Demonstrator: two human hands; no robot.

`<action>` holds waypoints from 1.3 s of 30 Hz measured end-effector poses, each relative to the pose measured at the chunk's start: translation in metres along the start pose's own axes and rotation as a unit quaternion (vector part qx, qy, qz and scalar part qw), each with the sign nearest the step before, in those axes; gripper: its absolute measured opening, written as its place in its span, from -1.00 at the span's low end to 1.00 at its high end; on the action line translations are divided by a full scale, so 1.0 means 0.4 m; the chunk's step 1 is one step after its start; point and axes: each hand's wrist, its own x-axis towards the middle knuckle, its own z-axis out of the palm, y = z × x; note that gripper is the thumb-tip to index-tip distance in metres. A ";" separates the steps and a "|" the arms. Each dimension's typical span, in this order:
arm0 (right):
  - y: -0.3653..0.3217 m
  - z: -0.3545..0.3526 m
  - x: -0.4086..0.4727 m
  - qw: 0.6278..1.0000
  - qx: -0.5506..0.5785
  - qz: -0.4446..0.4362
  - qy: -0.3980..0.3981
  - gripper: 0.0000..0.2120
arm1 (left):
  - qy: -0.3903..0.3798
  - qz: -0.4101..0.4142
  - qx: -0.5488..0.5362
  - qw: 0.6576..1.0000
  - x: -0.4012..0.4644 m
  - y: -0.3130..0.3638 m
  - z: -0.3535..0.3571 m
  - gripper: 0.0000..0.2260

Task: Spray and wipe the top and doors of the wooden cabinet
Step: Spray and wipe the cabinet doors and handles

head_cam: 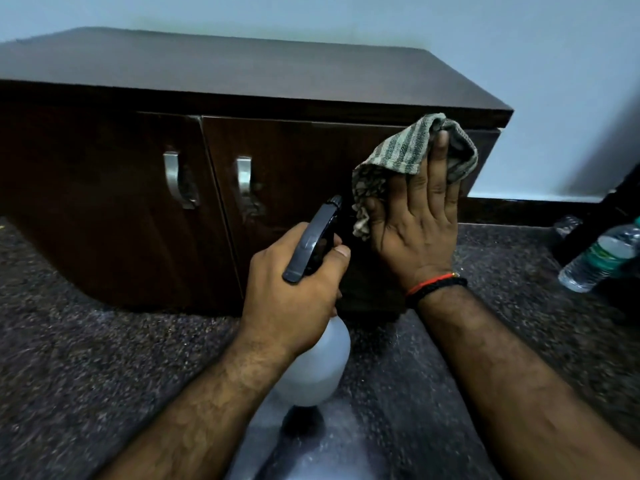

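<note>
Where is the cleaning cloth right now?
In the head view, right of centre: the right hand presses the striped cloth against the cabinet's right door, beside its metal handle.

Cabinet (104, 188), left end beyond the edge

Both forearms outstretched — left hand (294, 271) curled in a grip, right hand (415, 230) flat, fingers (438, 164) straight.

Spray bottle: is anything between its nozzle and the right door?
Nothing visible. The spray bottle in the left hand faces the right door; the cloth under the right hand hangs just right of its nozzle.
</note>
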 end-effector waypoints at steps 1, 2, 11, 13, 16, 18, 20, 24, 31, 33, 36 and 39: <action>0.013 -0.002 -0.001 1.000 0.006 0.005 0.005 -0.56 | -0.004 0.002 -0.001 1.000 0.002 0.004 0.013 -0.94; 0.026 -0.005 -0.002 1.000 0.010 0.011 0.010 -0.58 | -0.007 0.004 -0.002 1.000 0.005 0.007 0.024 -0.94; 0.033 0.020 -0.036 0.996 0.019 0.089 0.001 -0.52 | -0.021 0.007 0.008 1.000 0.009 -0.012 0.068 -0.95; 0.025 0.039 -0.066 0.995 0.021 0.097 0.011 -0.50 | -0.019 0.001 0.009 1.000 0.002 -0.032 0.068 -0.94; 0.023 0.068 -0.118 0.995 0.016 0.101 0.008 -0.47 | -0.015 -0.006 0.010 1.000 -0.012 -0.074 0.073 -0.92; 0.019 0.084 -0.155 0.994 0.026 0.104 0.006 -0.47 | -0.013 -0.015 0.008 1.000 -0.019 -0.101 0.076 -0.88; 0.014 0.102 -0.202 0.994 0.041 0.097 -0.004 -0.49 | -0.014 -0.023 0.008 1.000 -0.023 -0.131 0.079 -0.85; 0.006 0.133 -0.297 0.994 0.053 0.088 -0.043 -0.48 | -0.011 -0.032 0.015 0.999 -0.025 -0.180 0.085 -0.84; -0.005 0.178 -0.458 0.987 0.043 0.094 -0.119 -0.37 | -0.017 -0.039 0.027 0.999 -0.029 -0.238 0.088 -0.83; -0.003 0.184 -0.495 0.984 0.046 0.098 -0.141 -0.37 | -0.018 -0.044 0.024 0.999 -0.032 -0.246 0.087 -0.85; 0.005 0.192 -0.519 0.984 0.048 0.086 -0.145 -0.40 | -0.015 -0.045 0.023 0.999 -0.034 -0.254 0.082 -0.84; 0.005 0.193 -0.515 0.984 0.043 0.087 -0.146 -0.40 | -0.010 -0.045 0.022 0.999 -0.036 -0.262 0.079 -0.85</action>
